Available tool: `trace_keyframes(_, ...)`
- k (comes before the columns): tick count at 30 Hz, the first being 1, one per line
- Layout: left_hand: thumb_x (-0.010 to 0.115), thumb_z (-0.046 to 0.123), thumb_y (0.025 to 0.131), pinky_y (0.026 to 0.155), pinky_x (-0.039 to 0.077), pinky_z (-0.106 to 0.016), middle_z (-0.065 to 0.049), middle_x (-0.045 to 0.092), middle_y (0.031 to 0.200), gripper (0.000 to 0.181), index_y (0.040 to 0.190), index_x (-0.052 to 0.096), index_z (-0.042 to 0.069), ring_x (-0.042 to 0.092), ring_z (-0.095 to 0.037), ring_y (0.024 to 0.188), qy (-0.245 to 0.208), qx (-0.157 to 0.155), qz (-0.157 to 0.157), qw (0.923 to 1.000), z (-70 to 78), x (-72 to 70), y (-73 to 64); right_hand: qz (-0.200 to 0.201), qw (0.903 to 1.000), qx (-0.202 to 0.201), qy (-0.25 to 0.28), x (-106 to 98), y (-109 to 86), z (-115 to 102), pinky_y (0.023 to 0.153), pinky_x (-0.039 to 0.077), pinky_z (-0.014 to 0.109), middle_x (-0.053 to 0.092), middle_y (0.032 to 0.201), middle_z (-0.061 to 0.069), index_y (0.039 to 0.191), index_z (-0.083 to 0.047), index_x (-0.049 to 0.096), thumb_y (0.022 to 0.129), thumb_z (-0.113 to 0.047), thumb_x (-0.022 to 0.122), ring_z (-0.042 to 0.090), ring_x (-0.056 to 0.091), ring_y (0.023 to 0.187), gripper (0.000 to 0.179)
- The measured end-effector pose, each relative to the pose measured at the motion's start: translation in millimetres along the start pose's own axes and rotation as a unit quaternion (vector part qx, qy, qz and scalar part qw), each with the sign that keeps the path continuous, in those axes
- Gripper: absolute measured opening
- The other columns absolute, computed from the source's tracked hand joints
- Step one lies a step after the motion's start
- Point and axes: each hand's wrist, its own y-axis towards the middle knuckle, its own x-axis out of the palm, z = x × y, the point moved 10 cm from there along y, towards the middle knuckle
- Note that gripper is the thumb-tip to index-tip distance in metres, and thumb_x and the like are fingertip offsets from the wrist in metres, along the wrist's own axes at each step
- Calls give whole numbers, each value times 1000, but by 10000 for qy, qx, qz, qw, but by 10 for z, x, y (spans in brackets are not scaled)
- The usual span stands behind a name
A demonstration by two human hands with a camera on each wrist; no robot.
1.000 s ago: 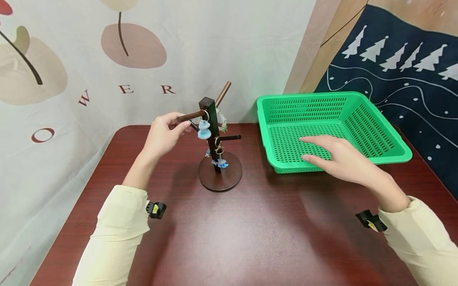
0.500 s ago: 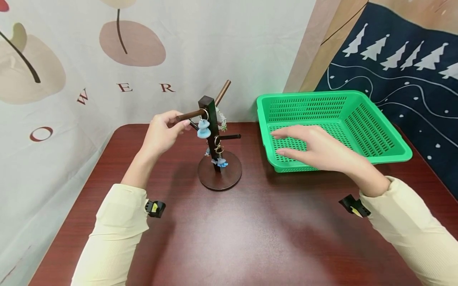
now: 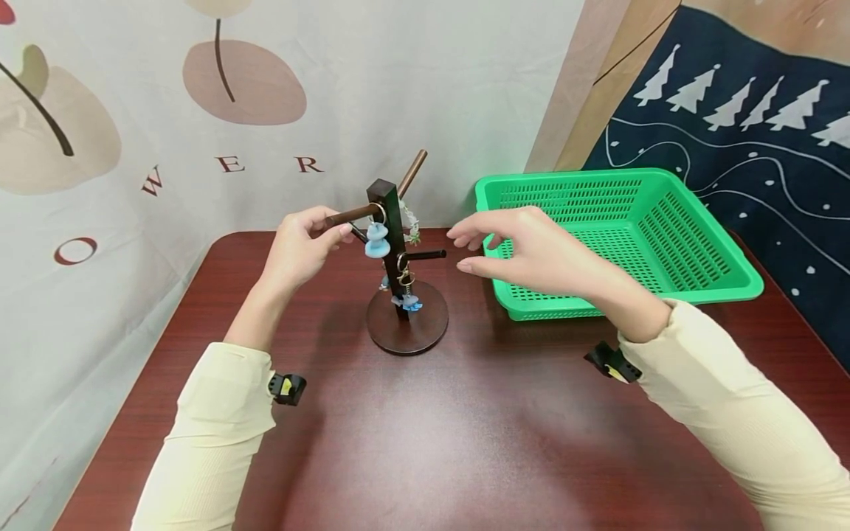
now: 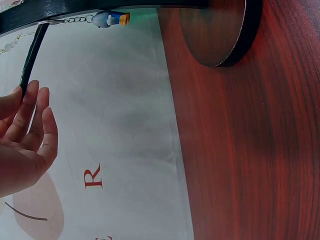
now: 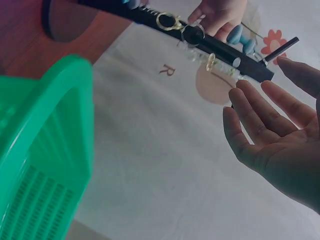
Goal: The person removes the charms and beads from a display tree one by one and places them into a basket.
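Note:
A dark wooden peg stand [image 3: 398, 236] with a round base stands upright on the table. My left hand [image 3: 299, 247] pinches the tip of one thin dark peg [image 4: 33, 57] between thumb and fingers. From the upper front peg hangs a light blue keychain charm [image 3: 377, 242]. Lower down, a blue charm [image 3: 408, 302] dangles on a chain, and a bead bracelet [image 3: 413, 225] in clear and green hangs behind the post. In the left wrist view, a small blue figure [image 4: 103, 19] with an orange end hangs on a chain. My right hand [image 3: 531, 251], fingers extended and holding nothing, hovers right of the stand.
A green plastic basket [image 3: 501, 295] with slotted walls sits on the right, partly behind my right hand. The reddish wooden table [image 3: 412, 442] meets a printed cloth backdrop [image 3: 425, 88] close behind the stand.
My right hand has moved left from over the basket towards the stand, fingers still extended. The left hand keeps its pinch on the peg, and the stand has stayed in place.

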Motion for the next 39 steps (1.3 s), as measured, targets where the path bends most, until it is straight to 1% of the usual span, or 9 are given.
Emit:
trace_keyframes(2,59,15,90,62,41,-22,-3,67,76,16,95,65,1,56,-21,73,10,-20,21,10000,-10,-5,2,-26,9999,-47,117,28,54,-44,74,45,30,65,92,0,109,-4,63,82,-12,69,11,58,86,29)
trace_keyframes(4,59,15,90,62,40,-23,-3,67,76,16,95,65,1,56,-25,75,14,-7,8,10000,-8,-6,1,-39,9996,-85,251,53,102,-84,74,46,30,66,91,1,108,-3,63,82,-10,68,11,59,85,27)
trace_keyframes(15,60,14,89,62,41,-22,2,66,75,14,94,65,1,54,-11,69,20,-27,-34,10000,-5,-6,-1,197,9966,-2,805,147,341,-212,71,48,23,67,86,2,99,-2,65,82,-6,66,11,61,78,18)
trace_keyframes(21,60,14,89,59,39,-21,1,65,74,15,92,65,1,53,-15,69,12,106,-12,9999,21,-4,1,357,9963,333,706,165,441,-230,73,47,22,66,84,2,96,-2,65,82,-9,66,10,60,77,15)
trace_keyframes(25,61,13,88,57,37,-22,5,64,70,13,91,66,1,51,-13,66,-13,72,76,9999,9,-19,-2,483,9953,565,616,156,487,-234,72,46,23,65,83,2,93,-3,66,82,-11,67,11,60,76,13)
trace_keyframes(29,61,12,88,57,36,-23,4,64,70,12,90,66,1,51,-17,67,-13,89,108,9999,-2,-22,4,640,9933,755,598,150,530,-210,68,46,23,66,80,0,88,-6,66,82,-15,68,10,60,71,11)
trace_keyframes(32,61,12,88,57,36,-23,3,64,69,12,90,66,1,51,-20,68,-21,107,110,9999,-4,-20,9,740,9915,853,650,152,555,-187,66,46,24,65,77,-2,85,-8,67,82,-18,68,8,59,66,10)
trace_keyframes(37,61,12,88,57,36,-24,3,63,69,12,91,65,2,51,-14,66,-9,65,103,9999,-11,-21,8,946,9886,967,653,140,585,-166,63,44,24,64,73,-4,79,-11,68,82,-21,68,6,56,63,10)
trace_keyframes(39,61,12,88,57,36,-24,3,63,68,12,91,65,1,51,-16,67,5,69,94,9999,-7,-22,2,1065,9874,981,642,135,596,-164,61,43,24,63,71,-5,77,-12,68,82,-22,68,6,55,61,11)
